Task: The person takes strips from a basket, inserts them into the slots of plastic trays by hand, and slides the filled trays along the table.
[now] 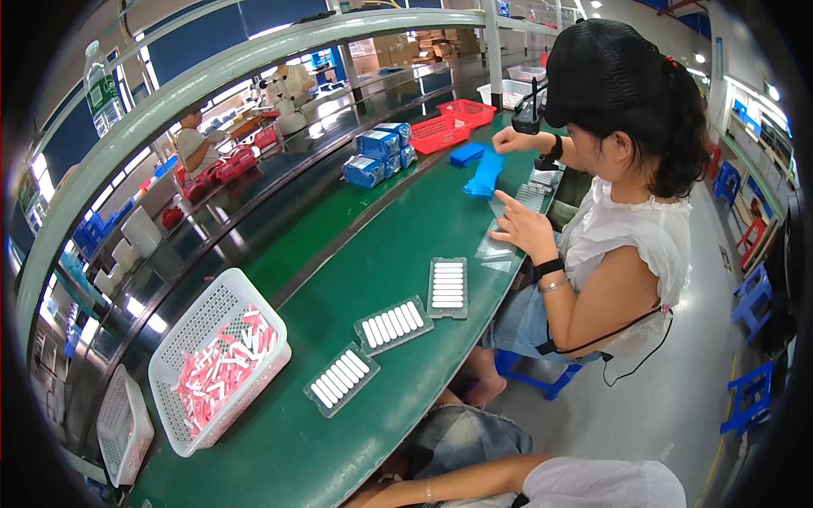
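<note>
My right forearm, with a thin bracelet, lies low at the table's near edge. Of my right hand (pixel 379 494) only a part shows at the bottom of the view, and its fingers are hidden. My left hand is out of view. Nearest on the green table are three clear plastic trays holding rows of white sticks: one tray (pixel 318 405), a second tray (pixel 367 340) and a third tray (pixel 434 310). To their left stands a white perforated basket (pixel 279 323) with many loose pink and white stick-like pieces (pixel 212 377) inside.
A co-worker (pixel 644 203) sits at my right, handling a blue plastic bag (pixel 484 176). Beyond are blue-wrapped packs (pixel 366 171), red baskets (pixel 439 134) and a metal shelf rail (pixel 279 42). Another white basket (pixel 127 423) stands far left. Blue stools (pixel 749 394) stand on the floor.
</note>
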`<state>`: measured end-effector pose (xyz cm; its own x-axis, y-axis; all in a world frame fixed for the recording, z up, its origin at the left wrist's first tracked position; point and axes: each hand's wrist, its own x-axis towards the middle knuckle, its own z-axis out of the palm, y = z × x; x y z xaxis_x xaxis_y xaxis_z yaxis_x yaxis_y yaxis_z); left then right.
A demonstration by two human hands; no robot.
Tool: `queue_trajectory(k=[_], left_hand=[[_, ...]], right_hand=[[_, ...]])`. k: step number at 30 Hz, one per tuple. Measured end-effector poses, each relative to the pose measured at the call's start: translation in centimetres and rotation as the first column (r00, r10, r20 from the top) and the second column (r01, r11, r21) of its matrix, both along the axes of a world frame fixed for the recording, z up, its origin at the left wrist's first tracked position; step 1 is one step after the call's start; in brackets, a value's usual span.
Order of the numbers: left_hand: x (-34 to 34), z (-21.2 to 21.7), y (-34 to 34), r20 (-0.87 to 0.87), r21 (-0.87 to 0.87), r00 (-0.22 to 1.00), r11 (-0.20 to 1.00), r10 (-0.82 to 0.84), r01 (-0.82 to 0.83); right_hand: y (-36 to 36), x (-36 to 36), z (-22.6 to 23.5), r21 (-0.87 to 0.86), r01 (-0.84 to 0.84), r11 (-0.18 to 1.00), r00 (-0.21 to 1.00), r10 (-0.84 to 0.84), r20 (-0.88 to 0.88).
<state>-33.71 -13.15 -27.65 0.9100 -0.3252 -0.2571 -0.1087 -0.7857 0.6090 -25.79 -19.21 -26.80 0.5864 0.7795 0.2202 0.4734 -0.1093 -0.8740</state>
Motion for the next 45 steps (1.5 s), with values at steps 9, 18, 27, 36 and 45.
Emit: queue_trajectory(k=[9, 18, 27, 36, 45], left_hand=[[-0.7, -3.1, 2.0, 0.057, 0.017, 0.997, 0.999, 0.048, -0.049], [-0.7, -5.7, 2.5, 0.112, 0.018, 0.993, 0.999, 0.042, -0.044], [-1.2, -7.3, 2.7, 0.163, 0.016, 0.985, 0.998, 0.065, -0.068], [-1.2, -9.0, 2.5, 0.205, 0.006, 0.974, 0.995, 0.095, -0.098], [-2.6, -10.5, 1.9, 0.214, -0.009, 0.972, 0.995, 0.097, -0.097]], right_hand=[[-0.4, 1.3, 0.8, -0.427, -0.417, 0.802, 0.889, 0.264, -0.373], [-4.4, 0.5, -0.5, -0.289, -0.314, 0.904, 0.905, 0.193, -0.379], [-4.0, 0.0, -1.8, -0.125, -0.142, 0.982, 0.964, 0.109, -0.244], [-3.6, 0.6, -1.9, -0.180, -0.209, 0.961, 0.920, 0.130, -0.370], [-3.3, 1.0, -2.0, -0.168, -0.160, 0.973, 0.938, 0.097, -0.332]])
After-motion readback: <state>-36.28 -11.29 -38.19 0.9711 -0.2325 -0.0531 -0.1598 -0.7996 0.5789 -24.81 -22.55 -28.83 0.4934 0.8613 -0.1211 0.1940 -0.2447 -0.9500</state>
